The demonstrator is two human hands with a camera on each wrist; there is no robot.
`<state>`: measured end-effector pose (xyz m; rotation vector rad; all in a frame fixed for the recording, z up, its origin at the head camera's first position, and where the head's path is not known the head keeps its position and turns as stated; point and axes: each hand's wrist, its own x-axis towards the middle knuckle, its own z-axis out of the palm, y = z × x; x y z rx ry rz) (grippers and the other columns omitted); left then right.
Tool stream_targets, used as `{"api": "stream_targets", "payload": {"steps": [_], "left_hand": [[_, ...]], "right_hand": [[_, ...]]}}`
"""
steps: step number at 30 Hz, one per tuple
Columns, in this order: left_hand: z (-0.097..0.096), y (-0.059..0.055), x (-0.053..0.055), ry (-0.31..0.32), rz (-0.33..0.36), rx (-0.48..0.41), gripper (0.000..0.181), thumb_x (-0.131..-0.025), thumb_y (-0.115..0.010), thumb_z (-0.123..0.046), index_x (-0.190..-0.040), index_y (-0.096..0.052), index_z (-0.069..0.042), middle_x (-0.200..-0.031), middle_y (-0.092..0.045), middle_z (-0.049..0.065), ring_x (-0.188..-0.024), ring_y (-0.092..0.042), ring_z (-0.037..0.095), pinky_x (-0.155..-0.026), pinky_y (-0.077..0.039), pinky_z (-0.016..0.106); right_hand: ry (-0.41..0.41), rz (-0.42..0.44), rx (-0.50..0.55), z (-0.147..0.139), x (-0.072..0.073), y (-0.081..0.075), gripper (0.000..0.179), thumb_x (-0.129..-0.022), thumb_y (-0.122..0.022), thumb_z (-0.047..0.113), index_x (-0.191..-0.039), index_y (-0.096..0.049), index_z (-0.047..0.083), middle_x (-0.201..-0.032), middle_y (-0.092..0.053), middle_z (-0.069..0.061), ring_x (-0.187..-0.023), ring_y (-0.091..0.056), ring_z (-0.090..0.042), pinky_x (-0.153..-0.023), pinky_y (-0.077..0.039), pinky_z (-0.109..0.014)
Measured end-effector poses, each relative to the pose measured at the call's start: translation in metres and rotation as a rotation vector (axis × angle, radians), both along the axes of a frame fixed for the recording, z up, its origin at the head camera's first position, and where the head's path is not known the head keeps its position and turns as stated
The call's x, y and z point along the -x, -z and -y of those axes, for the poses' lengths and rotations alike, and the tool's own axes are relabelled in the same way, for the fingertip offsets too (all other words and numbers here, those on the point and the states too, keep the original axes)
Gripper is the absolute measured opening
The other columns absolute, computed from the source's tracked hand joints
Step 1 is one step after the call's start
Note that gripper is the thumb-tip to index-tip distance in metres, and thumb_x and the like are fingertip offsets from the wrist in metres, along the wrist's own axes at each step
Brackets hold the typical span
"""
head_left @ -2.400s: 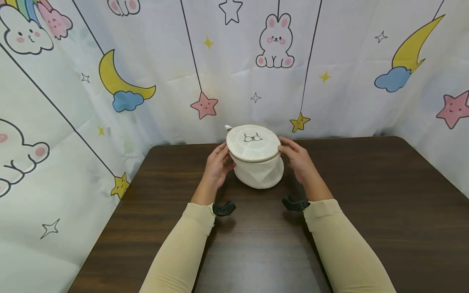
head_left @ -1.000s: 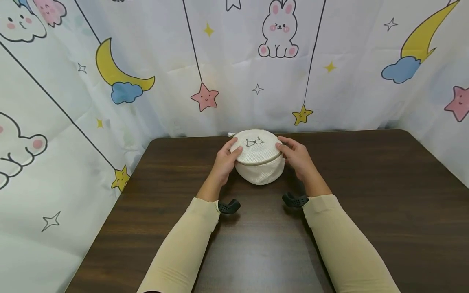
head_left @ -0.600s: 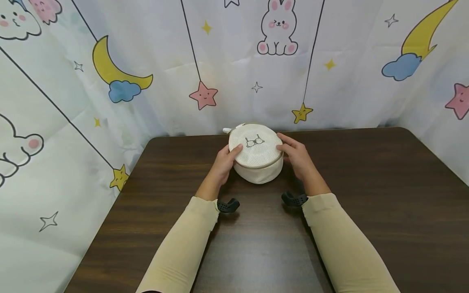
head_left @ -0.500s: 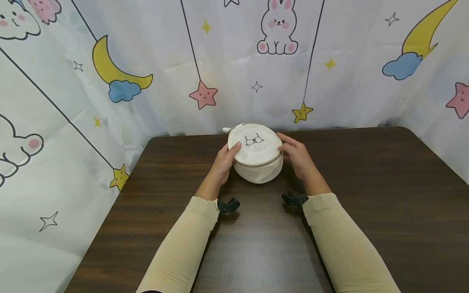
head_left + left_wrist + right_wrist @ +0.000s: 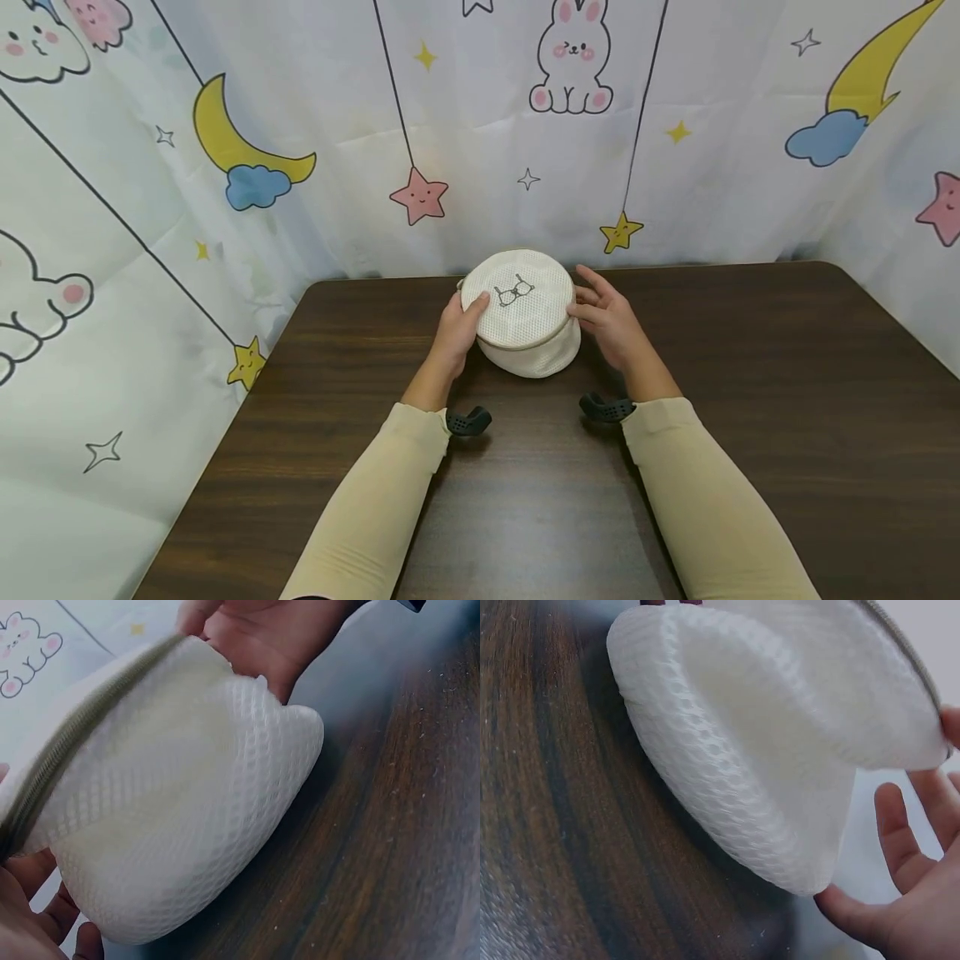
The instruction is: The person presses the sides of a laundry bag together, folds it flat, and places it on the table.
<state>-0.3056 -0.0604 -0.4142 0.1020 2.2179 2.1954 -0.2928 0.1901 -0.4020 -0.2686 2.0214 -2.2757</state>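
A cream mesh laundry bag, round and zipped, stands near the table's far edge with its lid tilted forward. Dark line-art of a bra marks the lid. My left hand grips the bag's left side, thumb on top of the lid and fingers down the side. On the other side, my right hand holds the rim between thumb and a finger, its index finger lifted off. In the left wrist view the olive zipper runs along the lid's edge. Soft folds dent the mesh wall in the right wrist view.
The dark wooden table extends around the bag. A white curtain printed with moons, stars and rabbits hangs right behind the table's far edge. Black wrist straps sit at both cuffs.
The bag's lid has turned counterclockwise, so its drawing now slants and the white tab at the back left is out of sight. My right index finger has lifted from the rim.
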Motion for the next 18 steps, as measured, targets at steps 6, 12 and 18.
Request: {"api": "stream_targets", "payload": {"steps": [6, 12, 18], "left_hand": [[0.001, 0.002, 0.0, -0.004, -0.023, 0.074, 0.057, -0.099, -0.052, -0.049, -0.144, -0.048, -0.013, -0.144, -0.051, 0.003, -0.136, -0.044, 0.017, -0.114, -0.034, 0.038], [0.001, 0.001, -0.002, 0.048, 0.043, 0.035, 0.067, -0.1, -0.04, -0.06, -0.146, -0.048, -0.012, -0.154, -0.04, 0.004, -0.146, -0.03, 0.019, -0.119, -0.023, 0.043], [0.002, 0.001, -0.002, 0.046, 0.026, -0.045, 0.07, -0.103, -0.024, -0.06, -0.144, -0.05, -0.011, -0.15, -0.044, 0.008, -0.143, -0.033, 0.022, -0.119, -0.023, 0.043]], "right_hand": [[0.014, 0.021, 0.088, -0.001, 0.0, 0.004, 0.066, -0.097, -0.064, 0.017, -0.155, -0.032, 0.019, -0.119, -0.062, 0.006, -0.109, -0.06, -0.005, -0.106, -0.037, -0.04], [0.125, 0.047, 0.085, 0.002, 0.003, 0.01, 0.035, -0.096, -0.064, 0.026, -0.127, -0.053, 0.015, -0.098, -0.068, 0.011, -0.094, -0.061, -0.004, -0.092, -0.046, -0.026], [0.327, 0.055, -0.166, 0.004, 0.003, 0.011, 0.035, -0.092, -0.067, 0.042, -0.111, -0.065, 0.013, -0.093, -0.064, 0.011, -0.09, -0.056, -0.007, -0.081, -0.047, -0.026]]}}
